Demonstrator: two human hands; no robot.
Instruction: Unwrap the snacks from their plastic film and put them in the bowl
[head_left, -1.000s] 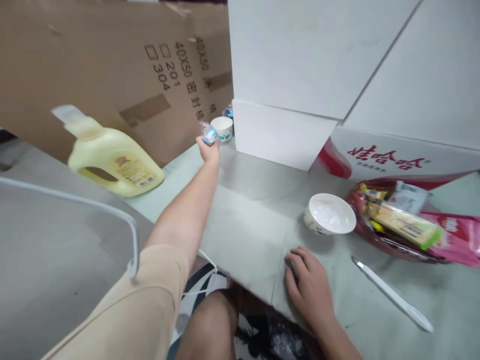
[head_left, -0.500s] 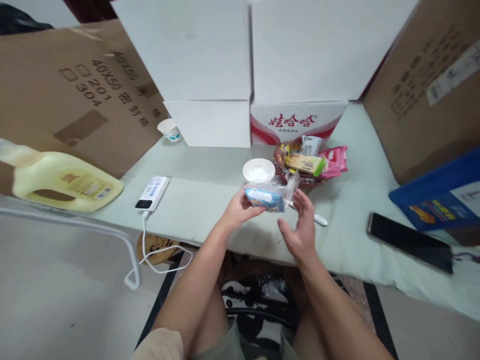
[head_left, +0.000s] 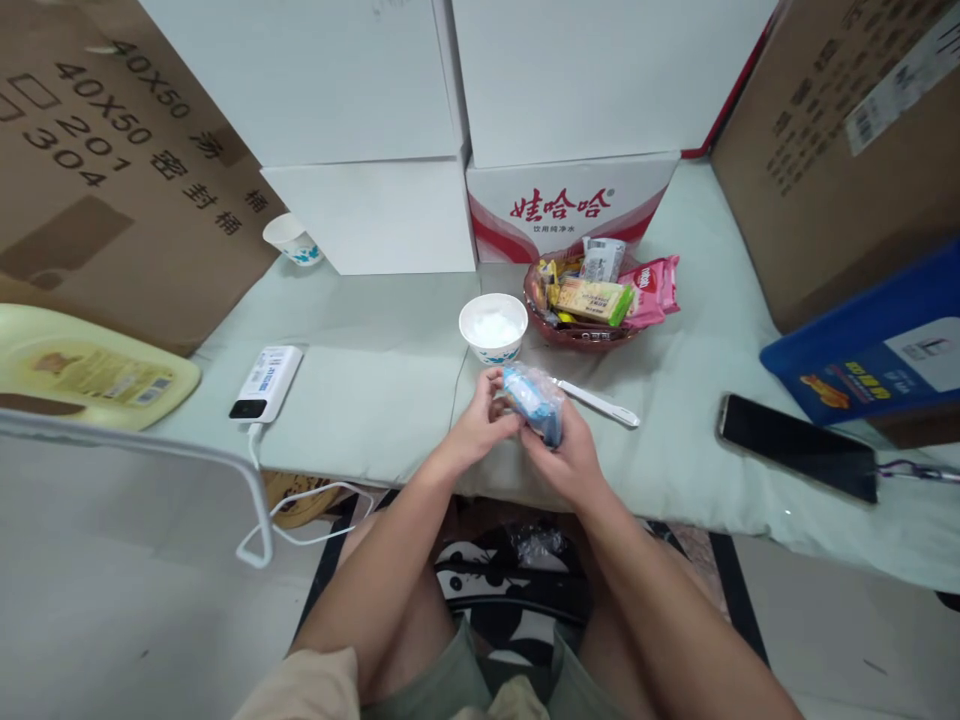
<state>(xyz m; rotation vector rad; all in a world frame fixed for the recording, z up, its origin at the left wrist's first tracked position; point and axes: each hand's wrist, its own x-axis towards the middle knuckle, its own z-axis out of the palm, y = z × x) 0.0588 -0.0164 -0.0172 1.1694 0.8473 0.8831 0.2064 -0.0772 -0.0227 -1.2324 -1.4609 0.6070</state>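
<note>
A small blue packet in clear plastic wrap (head_left: pixel 534 398) is held between my two hands at the front of the table. My left hand (head_left: pixel 484 422) grips its left side, fingers curled around it. On the other side my right hand (head_left: pixel 568 452) closes round the packet's right end and underside. Just beyond stands a paper cup (head_left: pixel 493 328) with something white inside. A white plastic knife or similar flat utensil (head_left: pixel 600 403) lies to the right, its near end partly hidden behind the packet and hand.
A reddish bowl of wrapped snacks (head_left: pixel 577 335) stands behind the utensil. To the right are a phone (head_left: pixel 799 446) and a blue package (head_left: pixel 874 345). On the left lie a white power bank (head_left: pixel 267 384), a yellow jug (head_left: pixel 97 367) and a tilted paper cup (head_left: pixel 292 240). Cardboard boxes wall the back and sides.
My right hand, open and apart from the packet before, has come in and taken hold of it. The packet has tilted, and the view has shifted slightly.
</note>
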